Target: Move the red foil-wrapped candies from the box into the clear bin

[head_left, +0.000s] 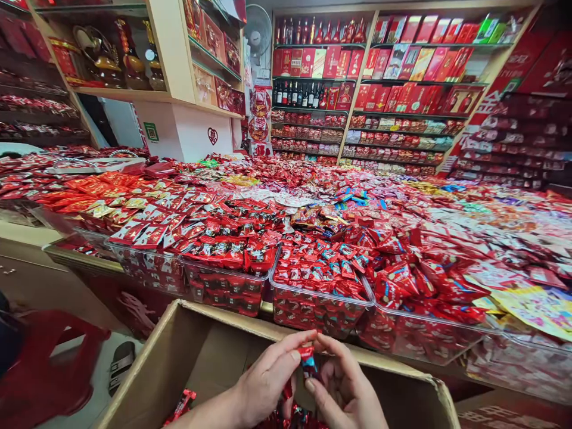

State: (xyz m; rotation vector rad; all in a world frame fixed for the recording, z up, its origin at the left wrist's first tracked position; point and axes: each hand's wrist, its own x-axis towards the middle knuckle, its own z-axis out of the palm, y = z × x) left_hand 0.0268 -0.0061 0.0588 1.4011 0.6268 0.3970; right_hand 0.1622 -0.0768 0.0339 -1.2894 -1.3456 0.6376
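My left hand [267, 376] and my right hand [346, 381] meet over an open cardboard box [214, 342]. Between them is a small red-and-blue wrapped candy [307, 361], pinched by the fingers and thumbs of both hands. Other red wrapped candies [182, 405] lie in the bottom of the box, partly hidden by my arms. Just beyond the box's far edge stands a clear plastic bin [322, 292] heaped with similar red-and-blue candies [328, 262].
More clear bins [226, 271] of packaged sweets line the display counter's front, with heaped sweets behind. A red plastic stool [49, 363] and a slipper [121, 363] are on the floor at left. Shelves [351, 113] with bottles and boxes fill the back wall.
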